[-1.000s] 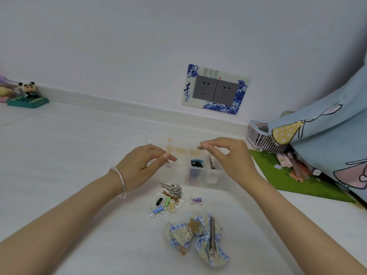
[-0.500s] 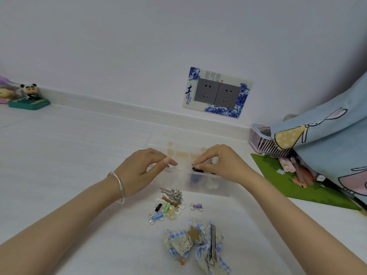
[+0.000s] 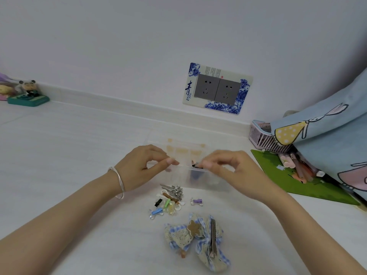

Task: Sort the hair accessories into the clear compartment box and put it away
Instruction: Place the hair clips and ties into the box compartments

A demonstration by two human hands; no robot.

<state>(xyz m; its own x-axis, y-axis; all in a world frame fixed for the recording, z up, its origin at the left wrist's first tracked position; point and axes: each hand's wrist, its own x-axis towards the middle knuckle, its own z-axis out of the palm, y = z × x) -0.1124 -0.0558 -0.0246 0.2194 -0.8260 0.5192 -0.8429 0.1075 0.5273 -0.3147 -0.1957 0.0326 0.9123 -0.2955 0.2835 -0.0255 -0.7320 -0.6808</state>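
Note:
The clear compartment box stands mid-table with its lid open toward the wall. My left hand, a silver bangle on its wrist, pinches the box's front left rim. Over a middle compartment, the fingertips of my right hand pinch a small dark hair clip. In front of the box lies a pile of small clips, metal and coloured, with a purple clip apart to its right. Two blue-checked lace bows lie nearest to me.
A pink basket and a green mat holding pens are at the right, under a blue printed cloth. A panda figurine sits far left by the wall. A socket plate is on the wall.
My right hand has slid left from the box's right end to a middle compartment, now pinching a dark clip there. My left hand has stayed at the front rim.

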